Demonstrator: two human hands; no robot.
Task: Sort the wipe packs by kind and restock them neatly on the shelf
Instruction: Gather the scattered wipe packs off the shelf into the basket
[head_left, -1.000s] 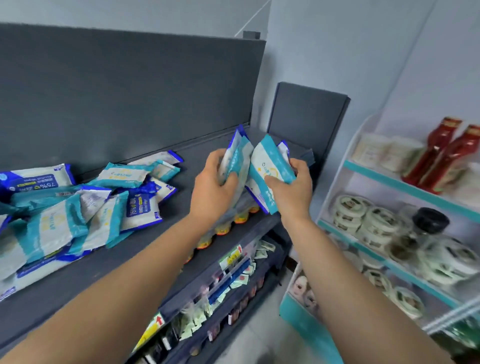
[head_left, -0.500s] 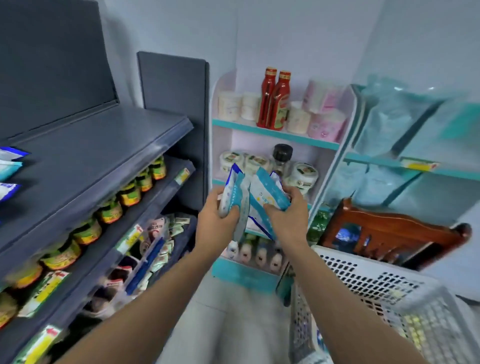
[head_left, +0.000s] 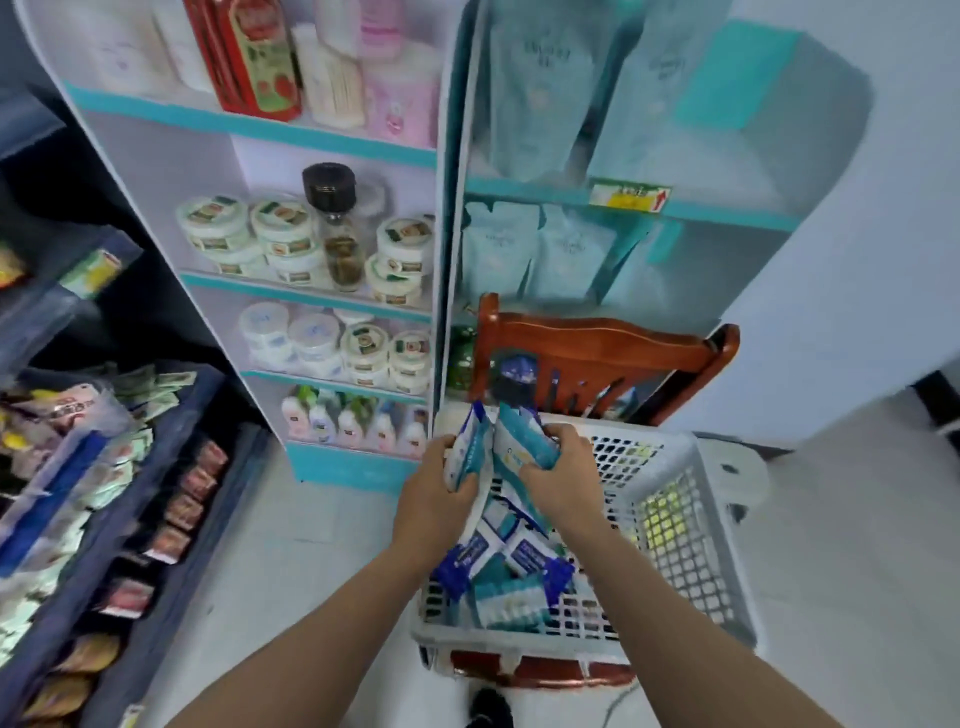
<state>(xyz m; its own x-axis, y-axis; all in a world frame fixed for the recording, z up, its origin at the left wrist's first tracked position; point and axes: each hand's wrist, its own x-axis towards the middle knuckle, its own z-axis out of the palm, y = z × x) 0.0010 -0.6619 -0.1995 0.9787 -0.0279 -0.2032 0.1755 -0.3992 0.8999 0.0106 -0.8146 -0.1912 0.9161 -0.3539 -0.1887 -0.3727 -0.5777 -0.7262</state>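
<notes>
Fingers of the left hand (head_left: 434, 499) clamp blue-edged wipe packs (head_left: 467, 454) while the right hand (head_left: 563, 478) grips teal wipe packs (head_left: 524, 441), both held over a white slotted basket (head_left: 691, 545) of loose packs (head_left: 506, 577) resting on a wooden chair (head_left: 597, 348).

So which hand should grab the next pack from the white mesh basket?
Right, probably: the right hand hangs over the white perforated plastic basket, beside the loose blue-and-teal wipe packs; the left hand sits at its rim. Both grip other packs.
</notes>
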